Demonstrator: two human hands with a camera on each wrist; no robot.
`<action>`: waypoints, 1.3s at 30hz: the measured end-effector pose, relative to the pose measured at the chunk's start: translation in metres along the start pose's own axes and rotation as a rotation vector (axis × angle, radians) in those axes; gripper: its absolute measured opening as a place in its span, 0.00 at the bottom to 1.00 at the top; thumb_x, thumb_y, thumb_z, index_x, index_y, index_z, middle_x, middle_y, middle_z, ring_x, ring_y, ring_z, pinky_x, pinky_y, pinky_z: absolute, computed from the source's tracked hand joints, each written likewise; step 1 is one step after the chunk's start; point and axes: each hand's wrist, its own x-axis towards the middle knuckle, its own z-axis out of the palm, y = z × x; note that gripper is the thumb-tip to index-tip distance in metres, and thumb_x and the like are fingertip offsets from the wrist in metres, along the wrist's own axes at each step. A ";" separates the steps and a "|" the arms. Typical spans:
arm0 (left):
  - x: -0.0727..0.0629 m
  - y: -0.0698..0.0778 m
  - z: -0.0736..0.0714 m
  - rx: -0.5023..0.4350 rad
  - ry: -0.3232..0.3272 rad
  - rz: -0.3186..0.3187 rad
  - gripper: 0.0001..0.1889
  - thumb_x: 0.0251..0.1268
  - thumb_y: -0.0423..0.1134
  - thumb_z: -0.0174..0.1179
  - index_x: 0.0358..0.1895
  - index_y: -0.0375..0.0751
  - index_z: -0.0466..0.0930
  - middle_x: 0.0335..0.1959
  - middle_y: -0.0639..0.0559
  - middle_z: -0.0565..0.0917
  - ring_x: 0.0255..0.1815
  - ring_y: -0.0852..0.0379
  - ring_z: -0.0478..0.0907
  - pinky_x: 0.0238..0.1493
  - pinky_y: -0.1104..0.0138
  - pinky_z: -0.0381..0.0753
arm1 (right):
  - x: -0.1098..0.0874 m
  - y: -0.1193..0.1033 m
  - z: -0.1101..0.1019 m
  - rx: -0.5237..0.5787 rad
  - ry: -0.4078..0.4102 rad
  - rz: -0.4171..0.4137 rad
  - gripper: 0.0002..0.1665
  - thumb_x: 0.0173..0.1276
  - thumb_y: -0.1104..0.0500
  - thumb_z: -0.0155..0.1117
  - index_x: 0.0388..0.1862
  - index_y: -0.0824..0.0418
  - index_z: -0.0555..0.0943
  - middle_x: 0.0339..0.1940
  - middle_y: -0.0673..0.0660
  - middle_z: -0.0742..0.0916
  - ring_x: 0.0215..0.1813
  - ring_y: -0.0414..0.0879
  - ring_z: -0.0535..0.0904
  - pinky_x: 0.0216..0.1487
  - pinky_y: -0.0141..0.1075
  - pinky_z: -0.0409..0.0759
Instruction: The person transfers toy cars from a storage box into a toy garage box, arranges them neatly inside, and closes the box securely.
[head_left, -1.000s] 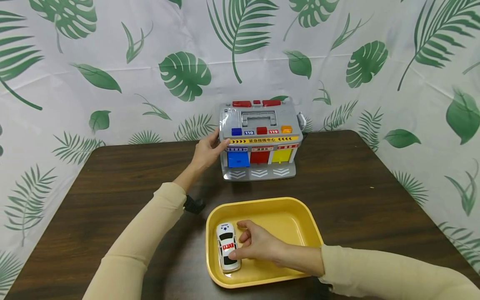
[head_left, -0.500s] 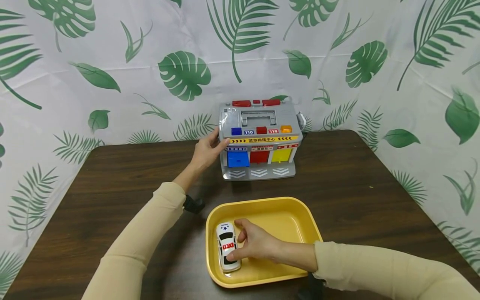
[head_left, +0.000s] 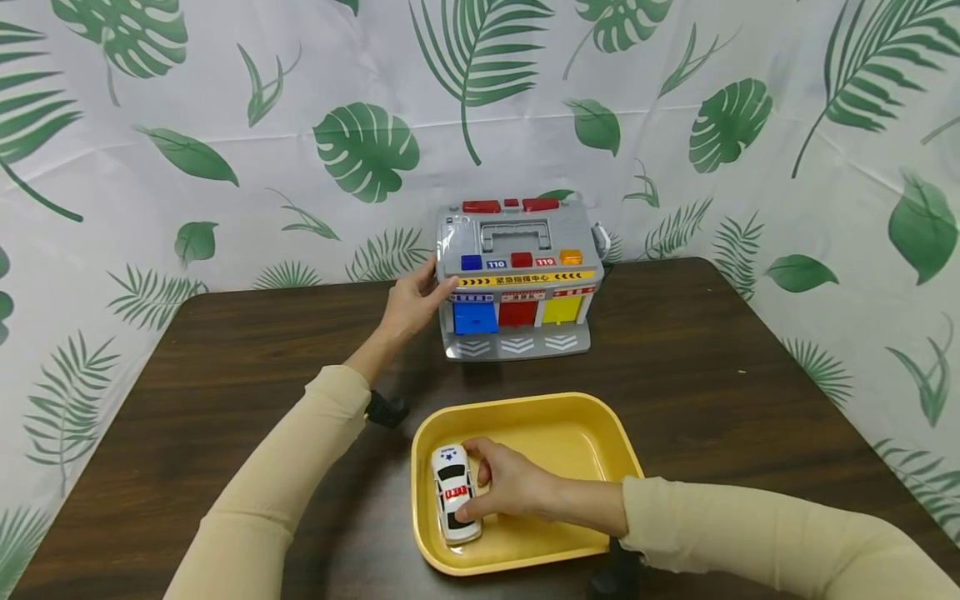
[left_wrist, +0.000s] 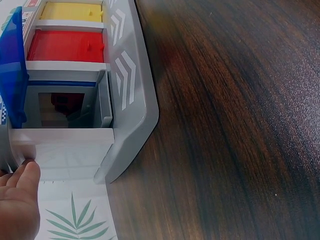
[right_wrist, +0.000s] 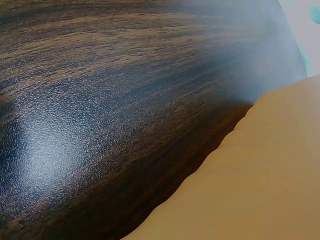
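Note:
A grey toy rescue station stands at the back of the table. My left hand holds its left side at the roof edge, thumb in front. In the left wrist view the station's blue door is swung up over an open bay, while its red door and yellow door are down. Nearer to me, a white toy police car lies in a yellow tray. My right hand grips the car from its right side, thumb at the rear window and index finger by the front end.
The dark wooden table stretches out on both sides of the tray. Behind it hangs a white cloth with green leaves. The right wrist view holds only tabletop and a blurred tan surface.
My right hand has shifted slightly left, its index finger coming up to the car's front end. The left hand, the station and the car have stayed in place.

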 end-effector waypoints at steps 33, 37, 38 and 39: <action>-0.003 0.000 -0.001 0.015 0.003 0.013 0.39 0.64 0.57 0.55 0.74 0.49 0.52 0.70 0.49 0.66 0.66 0.52 0.69 0.63 0.59 0.72 | -0.008 -0.002 -0.001 -0.069 -0.011 -0.043 0.41 0.48 0.64 0.76 0.60 0.65 0.66 0.26 0.53 0.78 0.27 0.42 0.72 0.26 0.26 0.70; -0.003 0.000 -0.001 0.024 0.000 0.011 0.39 0.64 0.57 0.55 0.74 0.51 0.51 0.70 0.49 0.66 0.66 0.52 0.69 0.62 0.59 0.72 | -0.008 -0.003 -0.003 -0.052 -0.010 -0.034 0.40 0.49 0.64 0.75 0.60 0.65 0.67 0.26 0.54 0.77 0.26 0.42 0.71 0.25 0.27 0.69; -0.003 0.000 -0.001 0.023 -0.002 0.012 0.39 0.64 0.57 0.55 0.74 0.51 0.51 0.70 0.49 0.66 0.66 0.52 0.69 0.62 0.59 0.72 | -0.009 -0.003 -0.003 -0.039 -0.009 -0.030 0.40 0.49 0.65 0.75 0.61 0.65 0.67 0.26 0.54 0.77 0.26 0.42 0.71 0.25 0.27 0.70; -0.003 -0.001 -0.001 0.021 -0.003 0.013 0.39 0.64 0.57 0.55 0.74 0.51 0.51 0.70 0.49 0.66 0.66 0.52 0.69 0.62 0.59 0.72 | -0.009 -0.003 -0.004 -0.024 -0.007 -0.027 0.40 0.50 0.65 0.75 0.61 0.65 0.67 0.26 0.54 0.77 0.26 0.42 0.71 0.24 0.27 0.70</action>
